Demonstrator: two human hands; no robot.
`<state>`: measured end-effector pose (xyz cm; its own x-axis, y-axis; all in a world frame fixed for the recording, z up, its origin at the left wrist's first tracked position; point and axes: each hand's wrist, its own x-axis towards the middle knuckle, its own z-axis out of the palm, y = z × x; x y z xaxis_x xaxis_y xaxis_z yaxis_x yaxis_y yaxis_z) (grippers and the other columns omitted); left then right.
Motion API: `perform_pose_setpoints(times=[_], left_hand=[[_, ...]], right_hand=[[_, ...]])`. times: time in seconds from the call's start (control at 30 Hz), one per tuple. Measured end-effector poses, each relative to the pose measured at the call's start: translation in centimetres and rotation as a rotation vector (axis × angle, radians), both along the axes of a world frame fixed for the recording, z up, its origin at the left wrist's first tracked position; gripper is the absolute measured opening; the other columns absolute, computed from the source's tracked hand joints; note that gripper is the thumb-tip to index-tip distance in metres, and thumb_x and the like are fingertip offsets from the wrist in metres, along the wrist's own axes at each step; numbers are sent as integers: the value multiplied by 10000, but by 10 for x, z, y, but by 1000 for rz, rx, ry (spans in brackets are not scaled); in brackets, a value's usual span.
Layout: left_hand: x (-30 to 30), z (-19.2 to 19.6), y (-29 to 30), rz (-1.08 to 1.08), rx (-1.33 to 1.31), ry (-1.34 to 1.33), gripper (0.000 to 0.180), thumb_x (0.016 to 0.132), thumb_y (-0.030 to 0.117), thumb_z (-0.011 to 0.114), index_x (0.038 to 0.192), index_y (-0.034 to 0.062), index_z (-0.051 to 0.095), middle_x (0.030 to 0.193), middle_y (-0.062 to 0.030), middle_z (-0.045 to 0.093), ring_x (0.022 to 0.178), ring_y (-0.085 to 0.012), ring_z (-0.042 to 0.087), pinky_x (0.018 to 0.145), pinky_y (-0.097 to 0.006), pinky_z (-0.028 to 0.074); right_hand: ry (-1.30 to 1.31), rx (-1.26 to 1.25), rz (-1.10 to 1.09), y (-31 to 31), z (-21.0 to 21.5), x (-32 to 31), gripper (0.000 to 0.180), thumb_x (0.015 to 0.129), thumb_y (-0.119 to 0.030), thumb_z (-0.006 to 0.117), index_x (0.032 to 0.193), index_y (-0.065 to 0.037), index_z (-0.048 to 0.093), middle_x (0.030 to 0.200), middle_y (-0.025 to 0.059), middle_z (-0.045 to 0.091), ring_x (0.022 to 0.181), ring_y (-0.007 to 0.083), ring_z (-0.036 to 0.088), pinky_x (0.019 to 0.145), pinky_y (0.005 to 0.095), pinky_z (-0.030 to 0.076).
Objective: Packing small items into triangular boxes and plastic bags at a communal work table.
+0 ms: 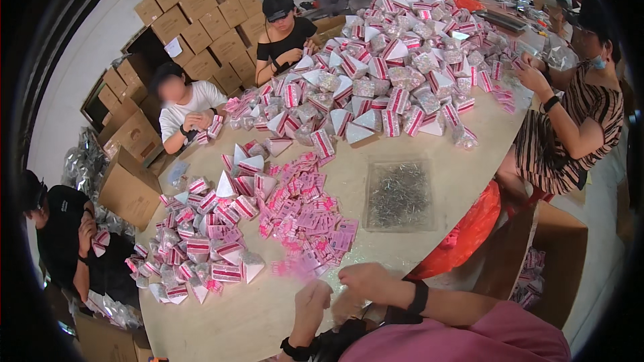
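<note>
My left hand [312, 300] is closed at the table's near edge, a black band on its wrist. By its fingertips a blurred pink patch [300, 269] shows, perhaps a card; whether the hand grips it is unclear. Close by on the right, my right hand [367, 283] is curled, and whatever its fingers hold is hidden. Something blurred lies between the two hands. Just beyond them spreads a heap of small pink printed cards [308, 218]. To the left lies a pile of clear packs with pink-and-white card tops [198, 248].
A clear shallow tray [367, 218] of small metal pieces sits on the table [349, 154]. Beyond rises a large mound of packs [402, 60]. At my right are a red plastic bag [463, 234] and an open cardboard box [563, 255]. Several people work around the table; stacked cartons [201, 3] line the wall.
</note>
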<state>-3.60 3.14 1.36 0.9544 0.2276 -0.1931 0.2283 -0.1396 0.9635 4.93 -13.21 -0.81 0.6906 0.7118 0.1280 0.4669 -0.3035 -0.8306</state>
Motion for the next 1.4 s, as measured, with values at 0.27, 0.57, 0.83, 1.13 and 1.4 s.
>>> perform_pose_setpoints(times=[0.27,0.57,0.83,1.13,1.4], left_hand=[[98,28,19,-138,199,-8,204,885,191,530,823,4,580,632,-22,534,581,-82,494,542,-251,408],[334,-3,50,-125,697,-233,311,803,206,610,1026,6,527,831,-113,572,738,-206,556,644,-336,448],[443,-47,11,86,1088,10,698,759,428,673,1275,59,382,1099,-295,548,976,-469,570,819,-497,477],[424,-57,24,3,1073,-24,610,773,286,685,1280,122,386,1088,-299,477,933,-482,556,761,-501,479],[330,-11,35,123,906,-199,728,703,287,742,1291,3,421,1098,-268,535,1085,-401,502,962,-447,383]], right_hand=[[768,367,-433,-42,-59,80,152,867,-132,580,850,7,637,668,54,607,519,98,537,461,238,429],[630,225,-639,-74,-32,115,198,878,-159,550,912,-7,672,660,35,644,553,78,598,526,237,480],[624,234,-492,-82,-59,116,158,837,-89,585,932,-12,684,685,55,664,564,95,627,531,240,495],[570,320,-445,-80,-63,121,108,830,-3,582,896,44,654,713,86,659,573,106,631,520,229,501],[626,355,-478,-77,-68,113,155,849,-52,570,954,24,655,715,57,663,596,93,637,530,222,496]])
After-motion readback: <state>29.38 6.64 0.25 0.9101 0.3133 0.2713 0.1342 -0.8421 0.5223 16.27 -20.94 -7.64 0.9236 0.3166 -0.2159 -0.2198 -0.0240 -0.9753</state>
